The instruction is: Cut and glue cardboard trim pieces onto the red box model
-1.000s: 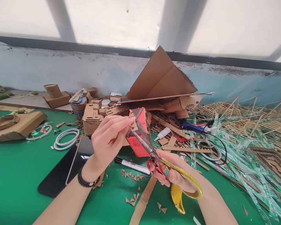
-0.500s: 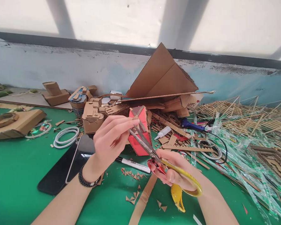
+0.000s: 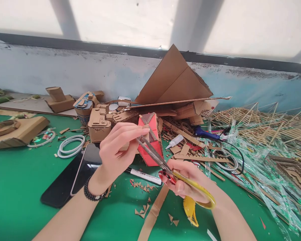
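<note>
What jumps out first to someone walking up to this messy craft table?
At centre, the right hand works yellow-handled metal scissors against a small cardboard scrap pinched by the left hand. Just behind stands a red cardboard box under a big folded brown cardboard sheet; bamboo-stick frames crowd the right.

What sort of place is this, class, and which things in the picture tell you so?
Probably a craft workbench for cardboard models: a green mat strewn with cardboard scraps, a glue gun, and scissors held in the right hand.
</note>
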The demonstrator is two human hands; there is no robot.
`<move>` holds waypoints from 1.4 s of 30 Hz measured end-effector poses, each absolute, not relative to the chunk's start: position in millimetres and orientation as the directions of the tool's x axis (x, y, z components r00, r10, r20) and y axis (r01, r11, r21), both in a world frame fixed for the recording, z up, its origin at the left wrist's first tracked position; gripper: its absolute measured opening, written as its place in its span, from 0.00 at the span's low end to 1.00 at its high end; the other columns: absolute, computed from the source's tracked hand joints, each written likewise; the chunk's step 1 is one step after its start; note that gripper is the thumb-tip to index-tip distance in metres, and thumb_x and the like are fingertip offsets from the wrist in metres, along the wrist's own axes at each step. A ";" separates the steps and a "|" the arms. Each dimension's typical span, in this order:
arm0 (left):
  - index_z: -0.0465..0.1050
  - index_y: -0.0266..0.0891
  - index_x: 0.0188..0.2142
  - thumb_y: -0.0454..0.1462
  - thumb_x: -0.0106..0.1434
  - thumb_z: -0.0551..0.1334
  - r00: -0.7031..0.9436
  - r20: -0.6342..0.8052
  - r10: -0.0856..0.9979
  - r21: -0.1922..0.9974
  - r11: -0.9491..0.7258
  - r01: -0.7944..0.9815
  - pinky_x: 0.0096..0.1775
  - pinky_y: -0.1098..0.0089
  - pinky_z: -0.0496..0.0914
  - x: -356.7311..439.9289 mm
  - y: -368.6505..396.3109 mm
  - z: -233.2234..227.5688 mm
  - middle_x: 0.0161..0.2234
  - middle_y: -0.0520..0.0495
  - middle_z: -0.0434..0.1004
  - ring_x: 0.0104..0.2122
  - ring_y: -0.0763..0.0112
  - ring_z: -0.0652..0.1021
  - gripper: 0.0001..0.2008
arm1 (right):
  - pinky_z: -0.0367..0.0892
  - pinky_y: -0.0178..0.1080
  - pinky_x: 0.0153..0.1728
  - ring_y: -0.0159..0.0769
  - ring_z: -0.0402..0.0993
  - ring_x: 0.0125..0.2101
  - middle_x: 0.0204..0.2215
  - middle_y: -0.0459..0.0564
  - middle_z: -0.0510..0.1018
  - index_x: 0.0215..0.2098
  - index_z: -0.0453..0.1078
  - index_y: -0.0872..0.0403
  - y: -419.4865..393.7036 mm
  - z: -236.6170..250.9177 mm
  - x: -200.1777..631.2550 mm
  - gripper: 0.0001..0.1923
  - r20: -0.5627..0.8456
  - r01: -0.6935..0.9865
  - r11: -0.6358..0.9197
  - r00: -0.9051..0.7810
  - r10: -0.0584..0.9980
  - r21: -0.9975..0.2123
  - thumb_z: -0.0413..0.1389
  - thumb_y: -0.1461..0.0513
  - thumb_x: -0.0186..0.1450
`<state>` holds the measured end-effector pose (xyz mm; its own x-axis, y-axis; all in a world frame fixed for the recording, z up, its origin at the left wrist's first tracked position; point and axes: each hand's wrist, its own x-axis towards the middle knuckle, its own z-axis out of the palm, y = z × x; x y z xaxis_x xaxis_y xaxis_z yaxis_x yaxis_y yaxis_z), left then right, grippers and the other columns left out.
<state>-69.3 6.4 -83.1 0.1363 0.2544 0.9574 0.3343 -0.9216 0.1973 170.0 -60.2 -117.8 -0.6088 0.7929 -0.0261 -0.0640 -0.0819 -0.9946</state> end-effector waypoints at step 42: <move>0.83 0.38 0.44 0.20 0.67 0.61 0.077 0.958 0.277 0.257 -0.944 0.205 0.41 0.60 0.79 -69.4 6.9 -83.3 0.38 0.43 0.85 0.40 0.62 0.84 0.17 | 0.56 0.32 0.28 0.26 0.56 0.28 0.32 0.43 0.70 0.41 0.70 0.54 -62.4 -103.0 173.6 0.43 -0.170 0.012 -0.214 -0.650 0.740 -0.977 0.69 0.29 0.48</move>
<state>-69.4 6.9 -83.3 0.0765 0.2772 0.9578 0.2052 -0.9444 0.2569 173.6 -62.4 -103.0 -0.6503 0.7404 -0.1701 0.0123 -0.2136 -0.9768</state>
